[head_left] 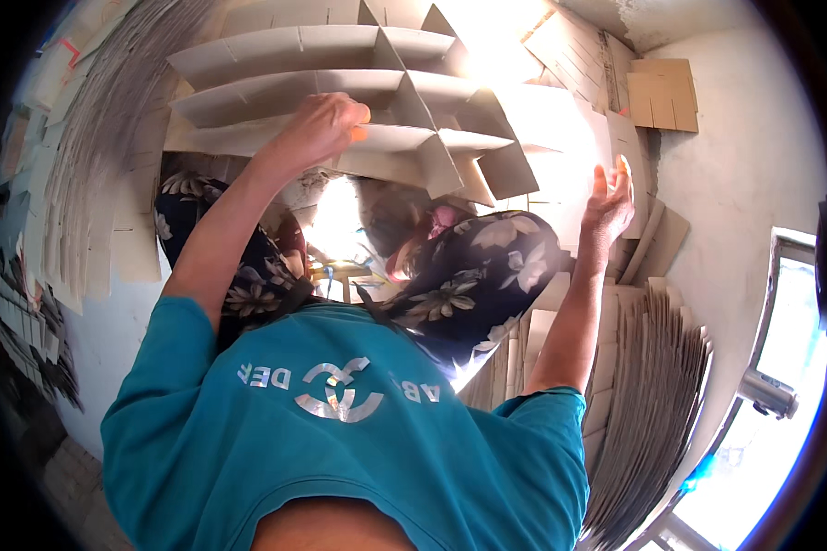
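Observation:
In front of me, over my lap, stands a grid of interlocking grey-brown cardboard dividers [404,92]. My left hand [326,124] is closed at the near side of the grid, its fingers pinching the top edge of the nearest long cardboard strip [395,138]. Orange covers show on its fingertips. Out to the right, my right hand [609,202] is raised beside brightly lit cardboard sheets [574,138]. Its thumb and fingers point upward and apart, with nothing visible between them. Glare washes out the sheets beside it.
Tall stacks of cardboard strips stand on the left [92,156] and at the lower right [652,404]. A slotted cardboard piece [663,95] lies against the right wall [744,156]. A bright window [772,441] is at the far right. My knees in flowered cloth [487,266] are below the grid.

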